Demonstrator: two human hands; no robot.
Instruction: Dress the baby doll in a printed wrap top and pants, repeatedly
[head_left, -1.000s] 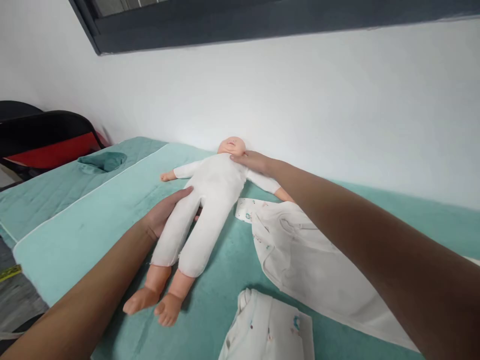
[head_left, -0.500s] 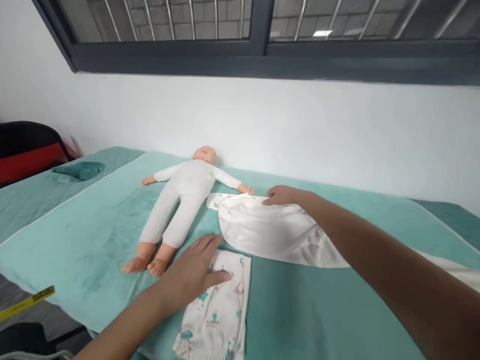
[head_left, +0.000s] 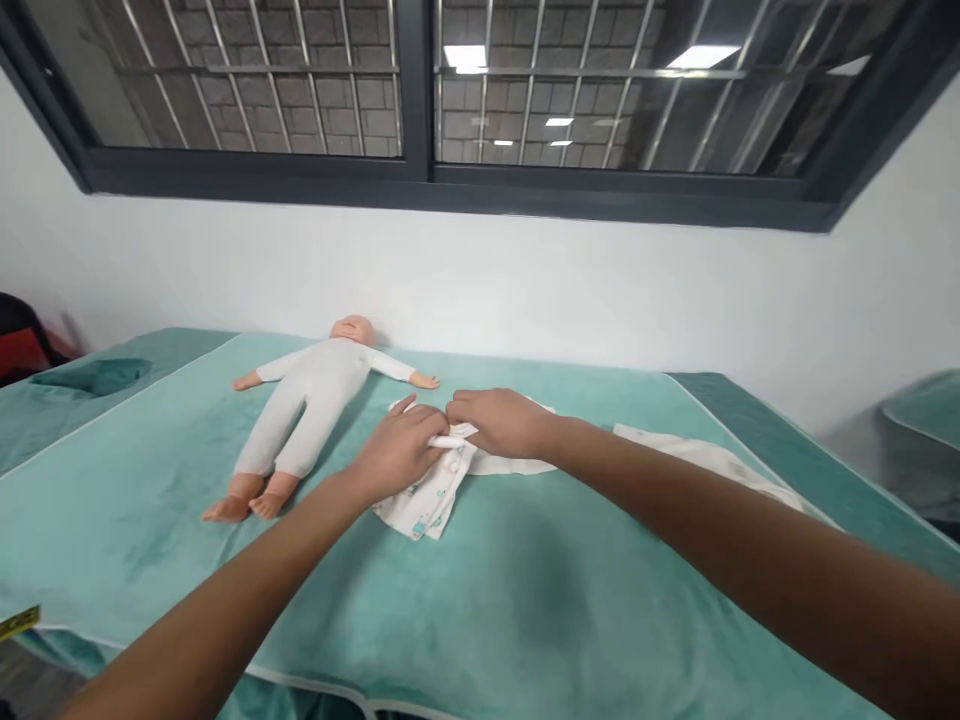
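My left hand [head_left: 403,447] is closed on a folded white baby garment [head_left: 426,502] with teal and pink prints, lifted at its upper end. Close beside it, my right hand [head_left: 501,420] pinches the white edge of the same garment. Behind and under my right hand lies a plain white cloth garment [head_left: 517,466], partly hidden. To the left, a baby doll [head_left: 319,378] in a white bodysuit lies on its back, arms spread, bare feet toward me.
A teal padded cover [head_left: 555,580] spreads over the bed. Another white cloth [head_left: 705,452] lies to the right, partly behind my forearm. The wall and a barred window [head_left: 427,185] stand behind. A black and red object [head_left: 22,340] is at the far left.
My left hand has moved up and taken hold of the printed garment, carrying it away from the front edge. My right hand has come left to it, off the plain white garment. The view has shifted right.
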